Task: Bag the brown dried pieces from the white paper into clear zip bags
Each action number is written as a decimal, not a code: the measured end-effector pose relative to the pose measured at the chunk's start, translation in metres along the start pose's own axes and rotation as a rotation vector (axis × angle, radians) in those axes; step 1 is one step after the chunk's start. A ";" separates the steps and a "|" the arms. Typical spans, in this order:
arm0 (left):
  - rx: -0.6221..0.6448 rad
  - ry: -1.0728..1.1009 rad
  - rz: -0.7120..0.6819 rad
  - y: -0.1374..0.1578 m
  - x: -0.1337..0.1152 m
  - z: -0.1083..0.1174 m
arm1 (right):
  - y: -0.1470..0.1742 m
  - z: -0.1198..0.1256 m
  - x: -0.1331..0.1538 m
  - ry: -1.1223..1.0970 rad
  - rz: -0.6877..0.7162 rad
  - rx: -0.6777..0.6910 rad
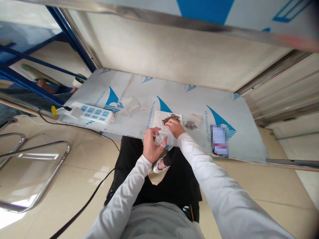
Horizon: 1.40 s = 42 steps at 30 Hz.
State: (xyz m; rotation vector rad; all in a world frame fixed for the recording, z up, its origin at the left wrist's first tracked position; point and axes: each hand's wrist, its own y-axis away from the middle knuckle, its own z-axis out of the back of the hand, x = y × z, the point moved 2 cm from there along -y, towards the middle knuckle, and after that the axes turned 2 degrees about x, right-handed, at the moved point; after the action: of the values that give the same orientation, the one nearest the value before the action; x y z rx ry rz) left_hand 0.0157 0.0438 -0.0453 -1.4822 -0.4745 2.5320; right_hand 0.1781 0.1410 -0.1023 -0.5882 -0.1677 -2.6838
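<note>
My left hand [151, 145] holds a small clear plastic bag [159, 137] near the table's front edge, thumb and fingers spreading its mouth into an oval. Just right of it, my right hand [175, 128] reaches over a pile of small dark-brown pieces [173, 118]. Its fingertips are pinched together at the pile's near edge; what is between them is too small to make out. The pile lies on a white sheet or flat bag [157, 117]. A clear bag of similar brown pieces [191, 123] rests to the right of the pile.
Film-covered table [139, 89] spans the view under a shelf edge. Several clear bags [129, 105] lie left of centre, beside a white power strip [93, 113] with a cable. A blurred phone-like object [219, 140] sits at right. Another person's hand [46, 86] shows far left, near a metal-framed chair [62, 156].
</note>
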 end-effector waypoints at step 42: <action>0.031 0.126 0.033 -0.002 0.006 -0.012 | 0.067 0.065 0.080 -0.473 0.062 -0.241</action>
State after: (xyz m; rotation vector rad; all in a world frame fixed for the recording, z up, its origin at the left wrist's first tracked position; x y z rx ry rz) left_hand 0.0234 0.0496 -0.0555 -1.6390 -0.3935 2.4387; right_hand 0.1617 0.0649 -0.0073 -1.2755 0.0491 -2.4761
